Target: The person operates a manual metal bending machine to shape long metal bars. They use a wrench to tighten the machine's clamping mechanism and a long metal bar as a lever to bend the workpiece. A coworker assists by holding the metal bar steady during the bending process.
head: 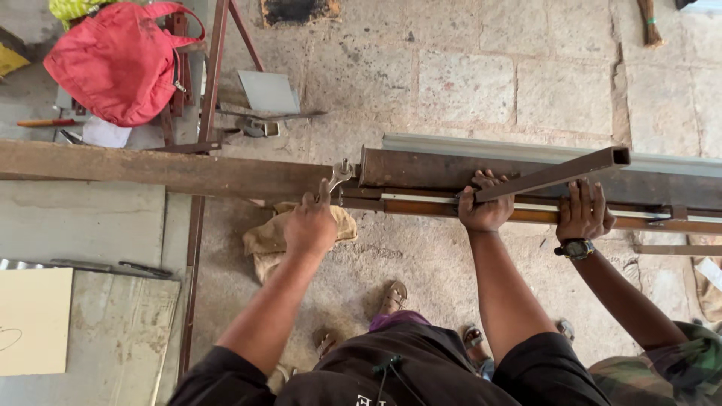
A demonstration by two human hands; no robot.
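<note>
My left hand (310,223) is closed around the handle of a silver wrench (340,174), whose jaw sits at the joint between a long rusty flat beam (150,168) and a brown steel box section (421,167). My right hand (483,204) grips the near end of a brown square steel tube (556,173) that slants up to the right across the stacked bars. Beside it, another person's hand (583,212), wearing a black wristwatch, rests on the same bars; that person's camouflage sleeve (669,368) shows at the bottom right.
A tan cloth (263,242) lies on the stone floor under the joint. A red bag (120,60) sits on a bench at top left. A rusty frame leg (197,240) runs down the left. A pale board (34,319) and sheet metal (120,331) lie at lower left.
</note>
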